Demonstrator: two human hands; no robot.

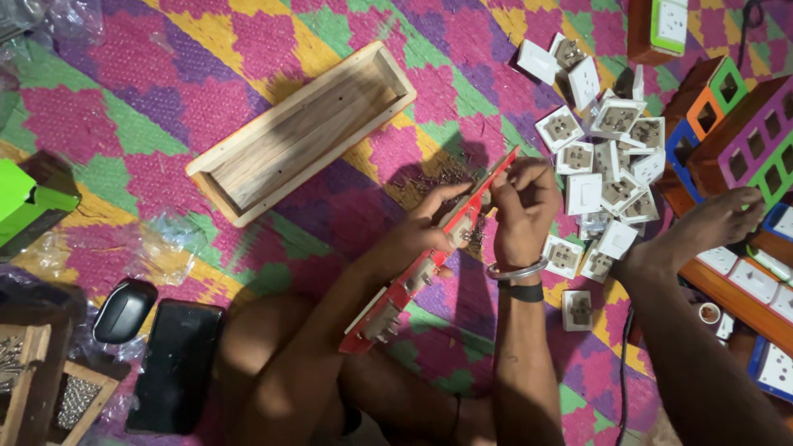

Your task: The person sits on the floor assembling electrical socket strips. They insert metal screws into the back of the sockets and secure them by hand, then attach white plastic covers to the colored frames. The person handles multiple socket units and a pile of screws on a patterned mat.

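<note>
— In the head view, what can't you make out?

— Your right hand covers the upper end of the red panel, so whatever your fingertips pinch there is hidden. The small dark bits on the mat beside that end are too fine to tell apart. At the right edge the coloured boards are cut off, and so is the tray of screws at bottom left.

— And your hands?

— Your left hand grasps the red panel at its middle, fingers curled over the edge, thumb stretched up along it. The panel slants from near your knee up toward the right hand. The right hand's fingers are bunched tight at the panel's top end, wrist bent down, a bangle on it. The wooden box lies well apart, upper left; white sockets lie scattered just right of your hands.
</note>
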